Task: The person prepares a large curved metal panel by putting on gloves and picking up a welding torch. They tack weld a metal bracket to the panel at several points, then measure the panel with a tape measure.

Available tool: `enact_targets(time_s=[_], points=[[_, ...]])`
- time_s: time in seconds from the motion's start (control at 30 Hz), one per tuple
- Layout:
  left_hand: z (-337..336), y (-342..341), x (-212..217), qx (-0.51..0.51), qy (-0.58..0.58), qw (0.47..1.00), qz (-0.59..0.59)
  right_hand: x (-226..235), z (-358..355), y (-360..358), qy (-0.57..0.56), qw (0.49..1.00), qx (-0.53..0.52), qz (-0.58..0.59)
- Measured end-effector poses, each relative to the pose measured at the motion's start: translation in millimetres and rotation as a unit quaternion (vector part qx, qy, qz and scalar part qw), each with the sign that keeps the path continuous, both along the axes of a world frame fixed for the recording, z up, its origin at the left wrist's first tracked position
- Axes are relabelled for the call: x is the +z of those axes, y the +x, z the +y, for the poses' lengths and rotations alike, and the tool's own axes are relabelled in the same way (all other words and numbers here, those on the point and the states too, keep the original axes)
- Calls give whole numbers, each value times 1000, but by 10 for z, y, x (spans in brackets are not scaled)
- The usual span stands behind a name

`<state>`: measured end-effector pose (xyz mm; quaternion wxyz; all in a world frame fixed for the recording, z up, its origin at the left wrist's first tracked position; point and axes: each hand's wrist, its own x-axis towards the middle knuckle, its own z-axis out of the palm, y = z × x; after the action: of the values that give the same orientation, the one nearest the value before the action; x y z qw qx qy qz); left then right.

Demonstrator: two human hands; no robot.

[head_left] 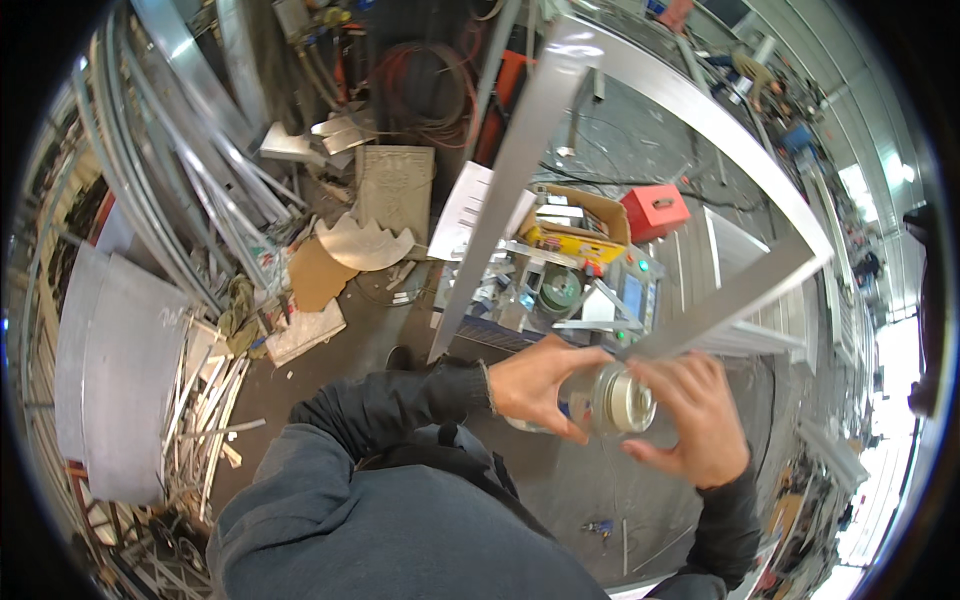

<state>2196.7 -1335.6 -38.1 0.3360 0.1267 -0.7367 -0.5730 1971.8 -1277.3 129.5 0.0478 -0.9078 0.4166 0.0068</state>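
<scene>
A clear jar [582,400] with a pale cream lid [634,403] lies tilted in front of my chest, its lid toward the right. My left hand [540,385] is closed around the jar's body, thumb below and fingers above. Beside the lid is my right hand [700,415], slightly blurred by motion. Its fingers curve over the lid's upper edge, and its thumb stands off below. Whether those fingertips touch the lid I cannot tell. The jar's contents are unclear.
A large metal frame [505,170] rises just ahead of my hands. Behind it, a cluttered work surface carries a yellow cardboard box [575,238], a red box [655,211] and a green round spool [560,288]. Metal strips [195,440] and sheets [120,370] crowd the left.
</scene>
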Motion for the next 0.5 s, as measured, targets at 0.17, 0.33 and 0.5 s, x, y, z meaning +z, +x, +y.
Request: enact_targets(time_s=[0.17, 0.33, 0.5], points=[[114, 394, -337, 132, -63, 985, -87, -773, -172, 329, 12, 991, -70, -117], [67, 947, -749, 167, -33, 976, -137, -1368, -498, 905, -1, 985, -91, -148], [-210, 1695, -1036, 186, -39, 970, -155, -1675, -953, 1225, 175, 955, -61, -231]])
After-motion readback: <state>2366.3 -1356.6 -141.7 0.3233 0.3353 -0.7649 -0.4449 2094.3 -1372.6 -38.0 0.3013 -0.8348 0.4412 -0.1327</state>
